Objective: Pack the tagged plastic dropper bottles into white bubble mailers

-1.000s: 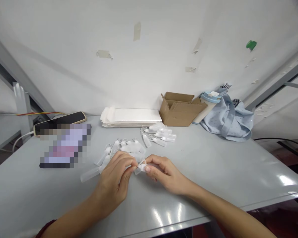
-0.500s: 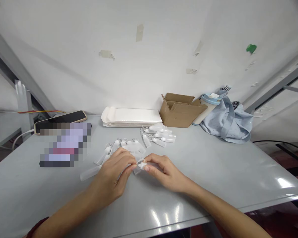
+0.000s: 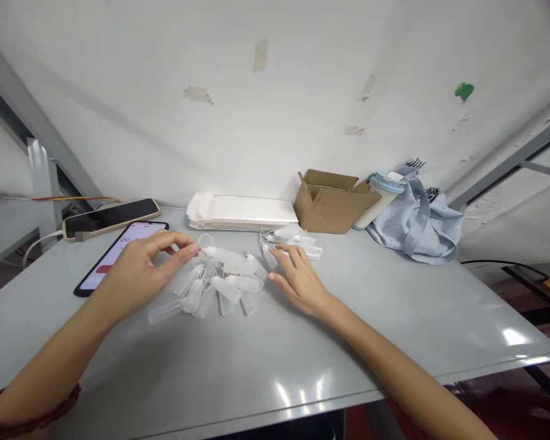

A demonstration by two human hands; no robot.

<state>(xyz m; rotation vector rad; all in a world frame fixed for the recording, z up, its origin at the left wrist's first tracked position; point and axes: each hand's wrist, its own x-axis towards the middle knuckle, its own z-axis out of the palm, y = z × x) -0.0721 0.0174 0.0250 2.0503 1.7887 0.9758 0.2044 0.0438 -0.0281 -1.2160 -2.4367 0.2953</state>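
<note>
My left hand (image 3: 151, 263) is over the left pile, thumb and forefinger pinched at the narrow capped end of a small translucent plastic tube (image 3: 231, 259) with a thin loop. That tube lies across the top of a pile of similar tubes (image 3: 227, 288), several of them with white caps. To the right, my right hand (image 3: 302, 281) reaches over a smaller group of the same tubes (image 3: 309, 241). Its fingers are apart, thumb away from the forefinger, and the fingertips are at a tube (image 3: 269, 256) on the group's near-left edge, partly covering others.
Left stand a phone with a lit screen (image 3: 119, 250), partly behind my left hand, and a dark phone (image 3: 112, 217) on a cable. Along the wall are flat white boxes (image 3: 245, 211), an open cardboard box (image 3: 330, 208), a lidded cup (image 3: 380, 195) and a blue cloth bag (image 3: 412, 226).
My hands have moved apart from the tube they both held. The left has shifted left with a tube laid on the pile; the right has moved up to the smaller group, its fingers opened.
</note>
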